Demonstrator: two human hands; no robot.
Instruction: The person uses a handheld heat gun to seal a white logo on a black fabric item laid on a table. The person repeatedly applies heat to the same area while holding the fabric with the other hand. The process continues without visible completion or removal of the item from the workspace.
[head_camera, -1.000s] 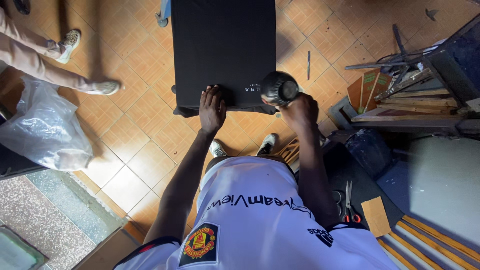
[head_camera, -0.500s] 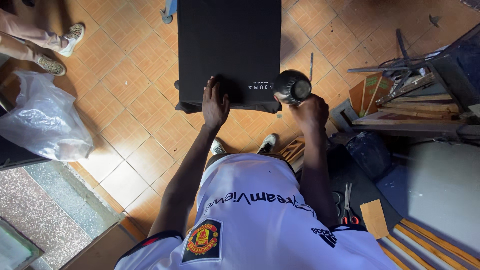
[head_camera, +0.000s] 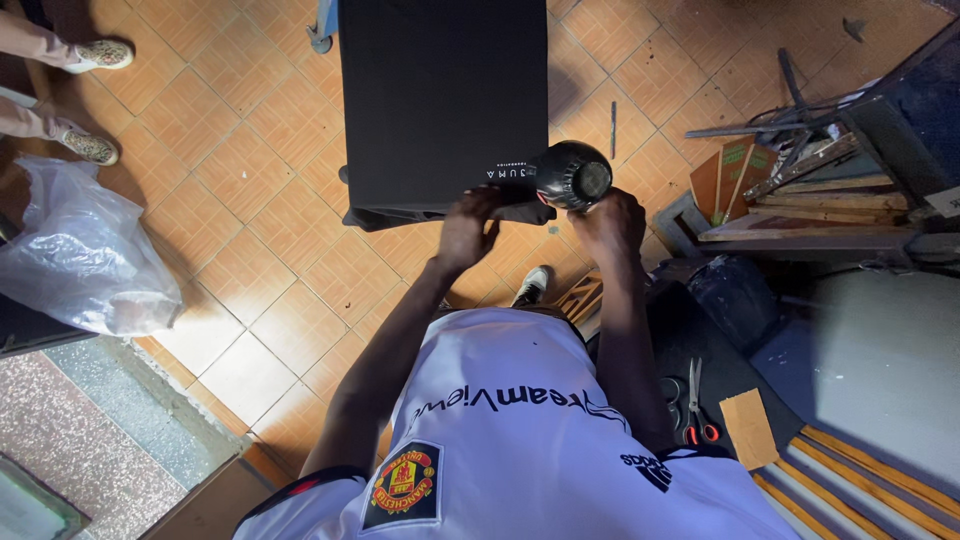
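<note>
A black cloth lies stretched flat over a board in front of me, with small pale lettering near its near edge. My left hand presses on that near edge, fingers curled over the fabric. My right hand grips a black hair dryer, which is held over the cloth's near right corner, its round back end facing up at me.
Orange floor tiles surround the board. A clear plastic bag lies at the left. Another person's feet stand at the upper left. Wooden frames and metal bars are stacked at the right. Red-handled scissors rest on a dark surface by my right side.
My left hand has slid right along the cloth's near edge, closer to the dryer. The other person's feet have shifted at the upper left.
</note>
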